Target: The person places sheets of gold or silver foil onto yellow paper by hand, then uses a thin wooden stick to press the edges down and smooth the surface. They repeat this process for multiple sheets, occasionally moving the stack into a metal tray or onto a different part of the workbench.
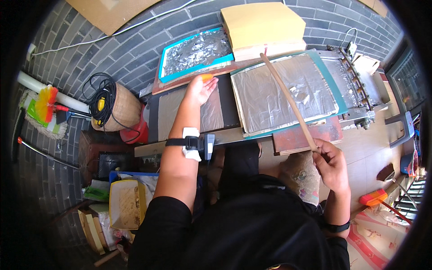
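Note:
My right hand (330, 163) grips the lower end of a long, thin wooden stick (287, 96). The stick slants up and left across a stack of silvery foil sheets (280, 101) on a teal board (335, 89). A small torn foil piece (300, 94) lies on the top sheet. Beyond the bench's middle, my left hand (202, 90) is turned partly palm up, with a small orange object (206, 77) at its fingers; the thumb is hidden. Below that hand lies another flat foil sheet (212, 114), partly covered by my forearm.
A blue-rimmed tray (162, 69) of foil scraps stands behind my left hand. Beside it sits a tall stack of yellowish paper (263, 25). At right is a metal device with a studded bar (357, 79); a woven basket (126, 104) with coiled cable is at left.

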`<state>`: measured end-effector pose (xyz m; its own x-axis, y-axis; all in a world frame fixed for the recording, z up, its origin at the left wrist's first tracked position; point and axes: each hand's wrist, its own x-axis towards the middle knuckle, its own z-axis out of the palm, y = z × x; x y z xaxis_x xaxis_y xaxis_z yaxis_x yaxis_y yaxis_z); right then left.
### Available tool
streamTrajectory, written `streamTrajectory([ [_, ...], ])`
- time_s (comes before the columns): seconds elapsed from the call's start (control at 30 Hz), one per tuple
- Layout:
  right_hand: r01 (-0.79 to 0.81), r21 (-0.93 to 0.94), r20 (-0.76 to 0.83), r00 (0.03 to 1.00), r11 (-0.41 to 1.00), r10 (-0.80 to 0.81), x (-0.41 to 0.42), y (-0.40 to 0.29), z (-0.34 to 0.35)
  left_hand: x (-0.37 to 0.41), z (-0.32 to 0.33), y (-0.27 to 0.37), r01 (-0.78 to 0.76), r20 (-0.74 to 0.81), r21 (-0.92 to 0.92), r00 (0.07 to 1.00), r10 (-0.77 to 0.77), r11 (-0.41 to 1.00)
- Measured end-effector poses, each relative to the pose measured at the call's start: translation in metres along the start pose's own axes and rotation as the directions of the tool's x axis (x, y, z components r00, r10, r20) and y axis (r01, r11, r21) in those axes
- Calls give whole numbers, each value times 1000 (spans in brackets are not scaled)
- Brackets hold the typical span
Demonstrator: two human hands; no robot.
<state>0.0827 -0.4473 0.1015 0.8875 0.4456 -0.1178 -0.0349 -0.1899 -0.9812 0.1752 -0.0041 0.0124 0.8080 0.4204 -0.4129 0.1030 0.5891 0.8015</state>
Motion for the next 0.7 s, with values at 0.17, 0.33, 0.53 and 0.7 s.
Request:
streamTrajectory([
  [0.17, 57, -15, -91, 994, 998, -58, -24, 3, -30, -60, -3, 20, -258, 83, 38, 964, 254, 965],
  [0.33, 10, -17, -123, 992, 1000, -12, -48, 11, -61, -123, -37, 24, -379, 33, -18, 925, 379, 925],
  [0.53, 5, 13, -124, 992, 1000, -4, -60, 18, -65, -160, -19, -5, -391, -99, 70, 913, 397, 918],
  [0.7, 19, -128, -98, 995, 992, -32, -69, 21, -74, -164, 31, -23, -391, 62, 266, 919, 389, 881],
])
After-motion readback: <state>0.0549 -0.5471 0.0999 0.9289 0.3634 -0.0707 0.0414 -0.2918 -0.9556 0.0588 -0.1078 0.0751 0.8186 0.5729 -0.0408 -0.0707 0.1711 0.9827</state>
